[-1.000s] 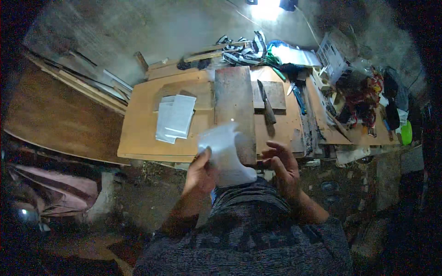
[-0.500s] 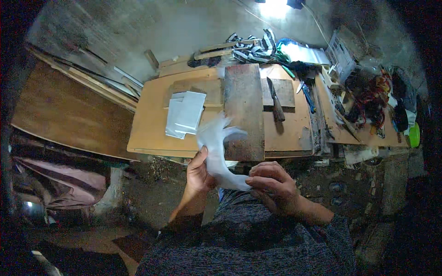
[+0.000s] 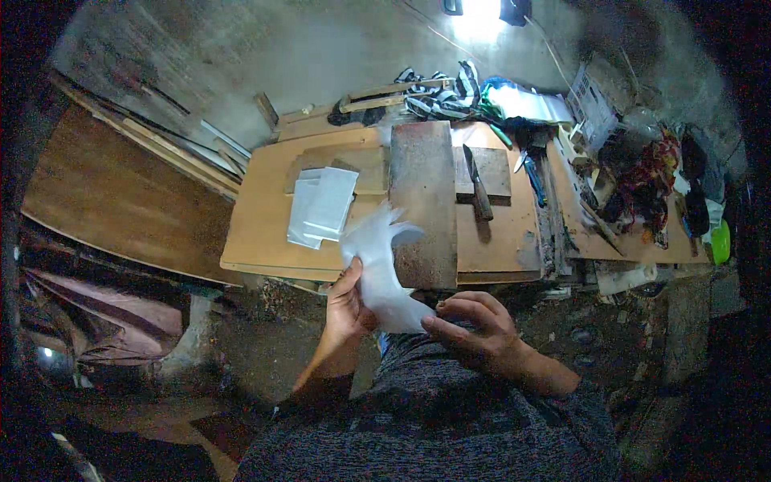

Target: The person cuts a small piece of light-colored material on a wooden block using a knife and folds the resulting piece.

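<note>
Before my body, a bunch of thin white sheets [image 3: 377, 277], curved and fanned at the upper end, is gripped in my left hand [image 3: 347, 304], thumb on top. My right hand [image 3: 482, 329] has its fingertips at the lower right corner of these sheets, thumb and fingers nearly together. Whether they are paper or plastic I cannot tell. Beyond them, a pile of flat white sheets [image 3: 323, 205] lies on the tan tabletop [image 3: 265, 233]. To its right, a long worn wooden board [image 3: 423, 201] reaches toward me.
A knife [image 3: 478, 186] with a dark handle rests on a small wooden block [image 3: 495, 170] right of the board. Scissors [image 3: 532, 177] with blue handles lie farther right, near a heap of dark and reddish stuff [image 3: 650, 181]. Behind is a black-and-white striped cloth [image 3: 450, 95].
The lower end of the white sheets has flattened out and their corner moved slightly left. My right hand shifted a little left with it. My left hand keeps its hold.
</note>
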